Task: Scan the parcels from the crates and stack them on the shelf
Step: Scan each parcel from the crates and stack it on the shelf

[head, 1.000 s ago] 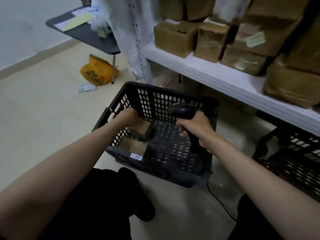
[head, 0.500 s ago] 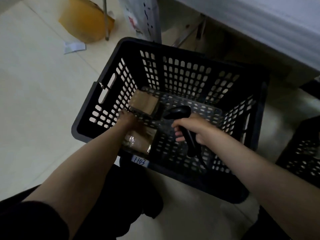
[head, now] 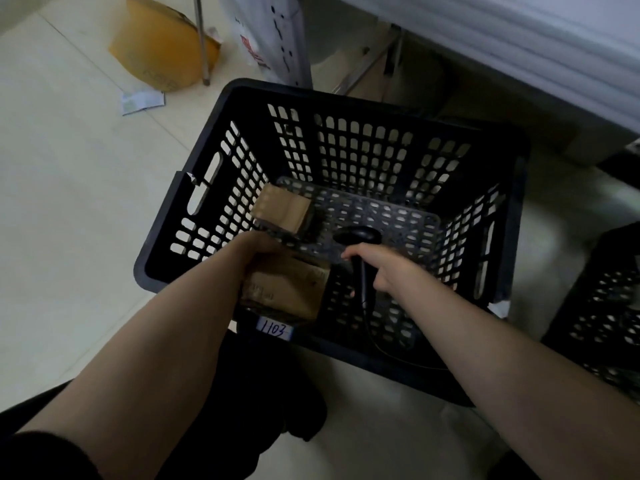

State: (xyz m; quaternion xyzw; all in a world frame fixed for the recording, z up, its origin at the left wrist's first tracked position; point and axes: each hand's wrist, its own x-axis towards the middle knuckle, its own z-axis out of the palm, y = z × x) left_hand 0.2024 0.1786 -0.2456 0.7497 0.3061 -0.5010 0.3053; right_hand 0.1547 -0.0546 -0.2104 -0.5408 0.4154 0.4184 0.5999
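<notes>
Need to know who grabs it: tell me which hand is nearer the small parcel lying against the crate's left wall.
Left. The left hand sits just below the small parcel, gripping another parcel. The right hand, holding the scanner, is farther right.

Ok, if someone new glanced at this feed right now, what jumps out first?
The big black perforated crate fills the middle of the view, on the pale floor beside the shelf. Both hands are down inside it: the left hand grips a brown parcel at the near wall, and the right hand holds a black scanner. A second, smaller parcel lies further in on the crate's floor.
</notes>
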